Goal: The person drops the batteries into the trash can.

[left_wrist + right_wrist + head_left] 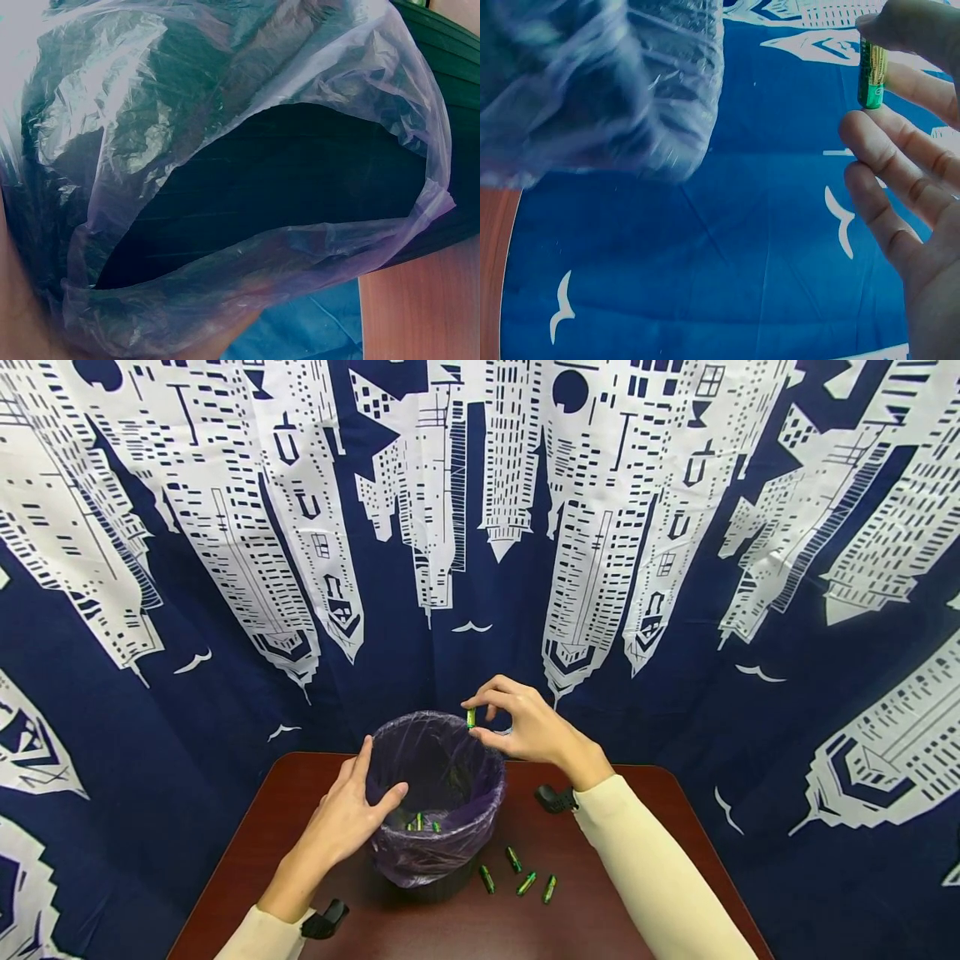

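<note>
In the head view my right hand [525, 722] pinches a small green and gold battery [471, 718] between thumb and fingertip, at the far right rim of a dark trash bin [431, 889]. The right wrist view has the battery [871, 75] upright, the other fingers apart from it. A thin purplish plastic bag [450, 852] lines the bin and folds over its rim. My left hand [341, 814] rests against the bin's left side, fingers extended and thumb at the rim. Inside the bin, several batteries [420, 821] lie at the bottom.
Several more batteries [527, 883] lie on the reddish-brown table [600, 860], right of the bin. Behind the table hangs a dark blue cloth [450, 668] printed with white buildings and birds. Each wrist wears a black strap [325, 918].
</note>
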A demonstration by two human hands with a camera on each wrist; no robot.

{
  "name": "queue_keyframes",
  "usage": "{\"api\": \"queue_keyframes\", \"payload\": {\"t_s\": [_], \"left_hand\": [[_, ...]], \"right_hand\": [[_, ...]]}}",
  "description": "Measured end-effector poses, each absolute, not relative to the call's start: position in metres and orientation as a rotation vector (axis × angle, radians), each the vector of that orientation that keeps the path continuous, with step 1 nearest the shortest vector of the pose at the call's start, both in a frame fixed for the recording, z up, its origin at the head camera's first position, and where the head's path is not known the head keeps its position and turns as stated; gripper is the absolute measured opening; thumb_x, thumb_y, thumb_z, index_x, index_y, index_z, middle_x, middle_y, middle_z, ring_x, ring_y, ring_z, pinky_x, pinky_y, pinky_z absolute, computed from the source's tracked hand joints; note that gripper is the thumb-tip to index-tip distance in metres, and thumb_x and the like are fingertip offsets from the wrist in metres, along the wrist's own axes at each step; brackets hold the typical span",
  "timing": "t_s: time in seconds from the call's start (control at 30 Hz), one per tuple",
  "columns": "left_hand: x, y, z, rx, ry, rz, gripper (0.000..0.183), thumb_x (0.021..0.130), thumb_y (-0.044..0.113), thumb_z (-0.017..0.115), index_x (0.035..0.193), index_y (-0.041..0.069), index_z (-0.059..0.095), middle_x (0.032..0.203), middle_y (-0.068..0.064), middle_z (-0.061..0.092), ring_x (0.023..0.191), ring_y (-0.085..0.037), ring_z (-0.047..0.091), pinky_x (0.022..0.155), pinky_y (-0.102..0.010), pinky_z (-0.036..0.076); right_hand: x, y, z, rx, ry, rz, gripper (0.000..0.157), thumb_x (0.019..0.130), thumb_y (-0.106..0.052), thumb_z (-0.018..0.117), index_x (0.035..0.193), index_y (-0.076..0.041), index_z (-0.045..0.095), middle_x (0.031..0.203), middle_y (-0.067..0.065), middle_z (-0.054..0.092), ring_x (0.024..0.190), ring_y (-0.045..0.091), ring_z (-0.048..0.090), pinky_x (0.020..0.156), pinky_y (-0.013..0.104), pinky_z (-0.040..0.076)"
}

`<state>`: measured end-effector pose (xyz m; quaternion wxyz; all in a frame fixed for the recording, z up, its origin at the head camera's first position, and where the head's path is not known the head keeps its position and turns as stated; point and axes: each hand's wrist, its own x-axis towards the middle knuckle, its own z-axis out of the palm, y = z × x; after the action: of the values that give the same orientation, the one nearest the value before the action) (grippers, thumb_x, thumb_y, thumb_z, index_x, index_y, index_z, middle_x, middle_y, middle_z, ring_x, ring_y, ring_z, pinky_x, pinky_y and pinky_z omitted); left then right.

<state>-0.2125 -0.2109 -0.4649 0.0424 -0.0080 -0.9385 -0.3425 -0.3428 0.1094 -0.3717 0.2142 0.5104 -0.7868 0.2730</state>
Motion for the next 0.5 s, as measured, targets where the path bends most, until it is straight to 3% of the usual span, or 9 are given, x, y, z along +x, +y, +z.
{"api": "queue_keyframes", "payload": {"t_s": [0.27,0.5], "left_hand": [[-0.213,-0.211,-0.465,-0.035,-2.880,-1.041,0.116,0.109,0.071,0.066,0.189,0.014,0.006,0.186,-0.032,0.033,0.159,-0.060,0.057,0.126,-0.082,0.047],[-0.214,-0.209,-0.464,-0.037,-2.882,-1.024,0.114,0.110,0.068,0.068,0.189,0.012,0.008,0.185,-0.032,0.035,0.155,-0.059,0.061,0.124,-0.081,0.050]], "right_hand": [[-0.346,0.082,-0.362,1.430,-2.272,0.765,0.034,0.098,-0.014,0.091,0.132,-0.007,0.086,0.123,0.011,0.078,0.093,0.025,0.077,0.083,0.040,0.064],[-0.349,0.062,-0.356,1.474,-2.318,0.723,0.036,0.101,-0.017,0.089,0.136,-0.010,0.085,0.124,0.008,0.076,0.094,0.022,0.076,0.084,0.031,0.063]]}}
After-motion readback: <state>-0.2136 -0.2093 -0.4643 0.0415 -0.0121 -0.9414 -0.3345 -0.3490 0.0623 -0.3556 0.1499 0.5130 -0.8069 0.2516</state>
